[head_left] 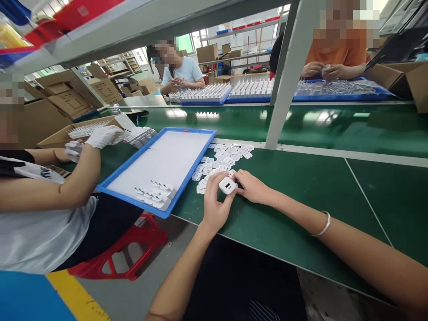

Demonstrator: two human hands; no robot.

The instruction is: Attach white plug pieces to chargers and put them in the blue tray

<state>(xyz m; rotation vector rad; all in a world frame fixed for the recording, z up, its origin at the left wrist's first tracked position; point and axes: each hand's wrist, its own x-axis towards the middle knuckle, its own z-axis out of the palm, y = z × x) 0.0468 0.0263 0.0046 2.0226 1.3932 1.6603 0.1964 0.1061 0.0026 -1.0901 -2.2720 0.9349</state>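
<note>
the white adapter [228, 185] is over the green bench [310, 178] near its edge, pinched between thumb and curled fingers of the left hand [215, 206], while the right hand [252, 187], fingers bunched, touches the adapter's side (whether it also grips, i cannot tell). loose white pieces [227, 156] lie just beyond, beside a blue-rimmed tray [167, 154] holding pronged plugs [155, 197].
</note>
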